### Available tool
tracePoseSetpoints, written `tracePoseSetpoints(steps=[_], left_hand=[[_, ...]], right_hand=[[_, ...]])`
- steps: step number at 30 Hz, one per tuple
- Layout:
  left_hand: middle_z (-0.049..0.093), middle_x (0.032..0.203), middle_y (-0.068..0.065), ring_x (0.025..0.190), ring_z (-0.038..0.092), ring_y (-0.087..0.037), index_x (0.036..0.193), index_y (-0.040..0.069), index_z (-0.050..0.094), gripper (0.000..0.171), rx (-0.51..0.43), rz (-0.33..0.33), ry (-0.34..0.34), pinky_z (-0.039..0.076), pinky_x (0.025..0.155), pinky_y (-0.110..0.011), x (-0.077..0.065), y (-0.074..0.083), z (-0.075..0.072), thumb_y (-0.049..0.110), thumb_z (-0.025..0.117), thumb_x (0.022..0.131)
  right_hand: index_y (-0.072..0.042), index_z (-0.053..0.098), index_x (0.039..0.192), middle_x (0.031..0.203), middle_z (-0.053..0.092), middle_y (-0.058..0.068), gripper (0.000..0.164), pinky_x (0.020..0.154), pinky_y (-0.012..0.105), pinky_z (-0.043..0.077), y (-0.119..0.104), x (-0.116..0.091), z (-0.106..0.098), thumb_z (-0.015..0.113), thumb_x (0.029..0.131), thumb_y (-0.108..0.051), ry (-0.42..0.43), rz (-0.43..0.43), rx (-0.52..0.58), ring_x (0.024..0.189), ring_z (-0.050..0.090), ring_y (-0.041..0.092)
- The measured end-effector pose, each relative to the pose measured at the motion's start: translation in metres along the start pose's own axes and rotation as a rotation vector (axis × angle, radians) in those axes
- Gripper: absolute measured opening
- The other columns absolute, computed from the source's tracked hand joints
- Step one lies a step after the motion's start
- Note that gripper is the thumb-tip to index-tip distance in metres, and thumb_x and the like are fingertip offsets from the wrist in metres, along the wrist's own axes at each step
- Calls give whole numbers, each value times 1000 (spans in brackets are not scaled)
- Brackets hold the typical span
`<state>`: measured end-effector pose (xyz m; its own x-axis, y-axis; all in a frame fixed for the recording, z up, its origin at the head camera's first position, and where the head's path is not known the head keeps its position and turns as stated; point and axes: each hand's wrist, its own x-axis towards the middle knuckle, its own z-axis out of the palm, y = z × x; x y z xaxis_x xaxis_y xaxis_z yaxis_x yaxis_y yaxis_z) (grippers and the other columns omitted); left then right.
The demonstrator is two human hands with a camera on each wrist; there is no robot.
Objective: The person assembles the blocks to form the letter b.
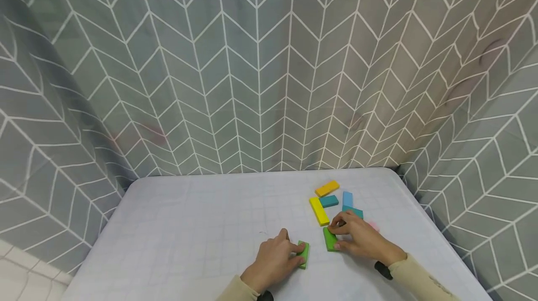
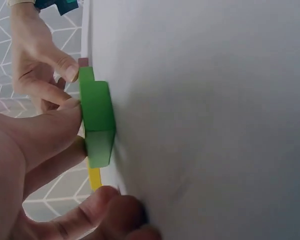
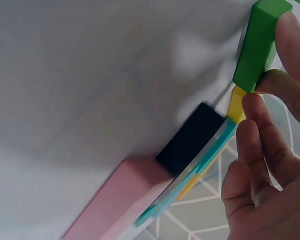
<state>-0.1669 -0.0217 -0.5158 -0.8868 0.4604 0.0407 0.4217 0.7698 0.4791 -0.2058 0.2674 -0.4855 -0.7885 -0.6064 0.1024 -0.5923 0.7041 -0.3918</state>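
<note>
Two green blocks lie on the white tabletop in the head view. My left hand [image 1: 273,259] has thumb and index finger on the nearer green block [image 2: 99,107], holding it low against the table. To the right, my right hand [image 1: 363,238] pinches the other green block [image 3: 257,50] between thumb and index finger, near its two ends. The remaining right fingers are bent, apart from that block. Just beyond it lies a yellow block [image 1: 319,211]. A pink block [image 3: 135,185] shows beside the right hand, mostly covered by it in the head view.
Farther back on the white table [image 1: 189,226] are an orange-yellow block [image 1: 327,189], a teal block [image 1: 329,201], a light blue block [image 1: 347,199] and a second teal block [image 1: 355,211]. A grey curtain [image 1: 252,81] with white lines hangs behind and beside the table.
</note>
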Motion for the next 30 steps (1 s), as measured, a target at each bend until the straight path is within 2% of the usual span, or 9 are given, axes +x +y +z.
tracePoseSetpoints(steps=[6,11,14,18,21,24,30], left_hand=[[54,97,7,63,43,-4,123,33,80,38,-59,-62,26,38,56,-22,-22,-14,-8,43,87,86],[61,110,1,67,48,-2,122,30,81,41,-48,-47,73,41,57,-22,-37,-24,-10,44,88,84],[64,117,-2,70,56,-6,121,30,81,41,-32,-31,96,44,57,-24,-44,-27,-11,44,88,84],[67,129,-4,84,72,-19,122,30,81,41,-12,-20,123,53,61,-31,-50,-29,-12,45,87,84],[67,136,-5,97,75,-28,123,28,81,41,-6,-20,137,59,67,-36,-52,-28,-11,44,86,85],[67,137,-5,102,75,-30,124,27,80,42,-5,-34,145,61,70,-39,-54,-26,-11,43,86,85],[69,132,-5,100,75,-28,123,26,81,42,-34,-87,179,61,69,-36,-57,-22,-7,40,87,84]], right_hand=[[-5,77,127,124,69,2,41,94,39,56,-9,13,10,85,92,-25,-22,-23,29,112,62,23],[-5,76,129,125,70,2,45,96,41,56,-21,27,17,84,92,-30,-45,-12,34,113,64,21],[-6,76,130,125,71,1,44,95,40,57,-28,37,20,84,93,-29,-59,-22,34,111,65,19],[-5,76,129,122,71,0,43,92,38,56,-38,51,25,84,93,-27,-51,-61,30,107,65,16],[-4,76,129,121,71,1,44,91,37,57,-43,61,29,84,93,-28,-39,-94,36,105,66,16],[-2,76,128,121,71,3,44,90,36,57,-46,70,34,83,93,-28,-30,-117,55,105,66,17],[-3,75,129,121,71,2,45,91,34,58,-51,84,45,83,94,-29,-35,-120,112,105,66,17]])
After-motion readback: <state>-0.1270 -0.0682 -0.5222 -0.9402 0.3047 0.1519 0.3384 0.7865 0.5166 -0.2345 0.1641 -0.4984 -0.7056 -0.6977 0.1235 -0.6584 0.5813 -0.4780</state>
